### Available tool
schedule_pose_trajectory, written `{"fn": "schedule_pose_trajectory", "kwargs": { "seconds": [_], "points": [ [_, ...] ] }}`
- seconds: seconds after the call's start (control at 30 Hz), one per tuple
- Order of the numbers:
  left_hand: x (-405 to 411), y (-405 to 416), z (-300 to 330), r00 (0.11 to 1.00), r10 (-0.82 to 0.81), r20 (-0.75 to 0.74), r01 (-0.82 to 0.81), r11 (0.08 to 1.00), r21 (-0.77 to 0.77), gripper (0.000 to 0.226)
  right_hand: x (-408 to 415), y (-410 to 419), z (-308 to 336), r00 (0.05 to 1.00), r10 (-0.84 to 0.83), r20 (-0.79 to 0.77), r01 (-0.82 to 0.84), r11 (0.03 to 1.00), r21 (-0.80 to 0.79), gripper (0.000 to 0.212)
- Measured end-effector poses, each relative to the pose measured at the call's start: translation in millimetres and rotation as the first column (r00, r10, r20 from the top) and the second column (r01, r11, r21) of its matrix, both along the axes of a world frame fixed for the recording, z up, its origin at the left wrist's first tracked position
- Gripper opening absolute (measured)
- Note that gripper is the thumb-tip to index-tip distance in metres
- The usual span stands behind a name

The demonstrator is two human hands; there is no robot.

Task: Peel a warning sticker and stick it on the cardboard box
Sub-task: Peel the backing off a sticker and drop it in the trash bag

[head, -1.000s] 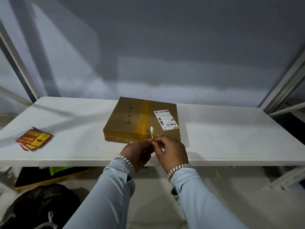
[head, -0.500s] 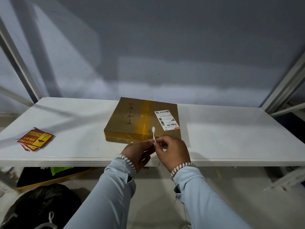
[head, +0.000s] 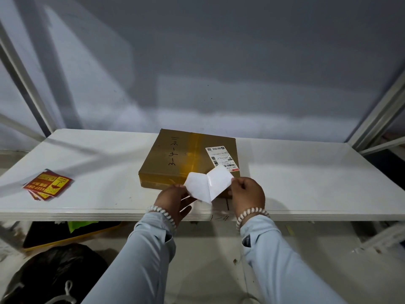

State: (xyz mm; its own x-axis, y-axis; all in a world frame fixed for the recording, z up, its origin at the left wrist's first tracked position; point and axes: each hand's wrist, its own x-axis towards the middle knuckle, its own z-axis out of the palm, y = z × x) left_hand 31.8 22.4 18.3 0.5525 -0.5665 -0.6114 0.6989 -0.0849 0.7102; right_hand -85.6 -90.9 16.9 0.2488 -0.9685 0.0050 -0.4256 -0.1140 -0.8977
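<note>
Both grips pinch the warning sticker (head: 209, 185), white faces toward me, half-parted in a V over the cardboard box's (head: 188, 159) near edge; left hand (head: 173, 199) low, right hand (head: 247, 193) raised, I note.

The middle of the white tabletop (head: 306, 183) is taken up by the cardboard box (head: 175, 163), from back edge nearly to front. A stack of stickers (head: 48, 185) is found near the front left corner. Bare surface is left between stack and box, and across the whole right end.
</note>
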Motion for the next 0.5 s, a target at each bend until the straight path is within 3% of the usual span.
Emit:
{"fn": "schedule_pose_trajectory", "kwargs": {
  "seconds": [0.4, 0.5],
  "points": [
    [7, 0, 5, 0.992, -0.069, 0.107, 0.058, 0.993, 0.101, 0.012, -3, -4, 3, 0.988, -0.106, 0.115, 0.084, 0.981, 0.178, 0.027],
    [15, 3, -3, 0.985, 0.000, 0.174, -0.022, 0.992, 0.124, 0.017, -7, -13, -3, 0.959, -0.240, 0.151, 0.202, 0.952, 0.231, 0.030]
  ]
}}
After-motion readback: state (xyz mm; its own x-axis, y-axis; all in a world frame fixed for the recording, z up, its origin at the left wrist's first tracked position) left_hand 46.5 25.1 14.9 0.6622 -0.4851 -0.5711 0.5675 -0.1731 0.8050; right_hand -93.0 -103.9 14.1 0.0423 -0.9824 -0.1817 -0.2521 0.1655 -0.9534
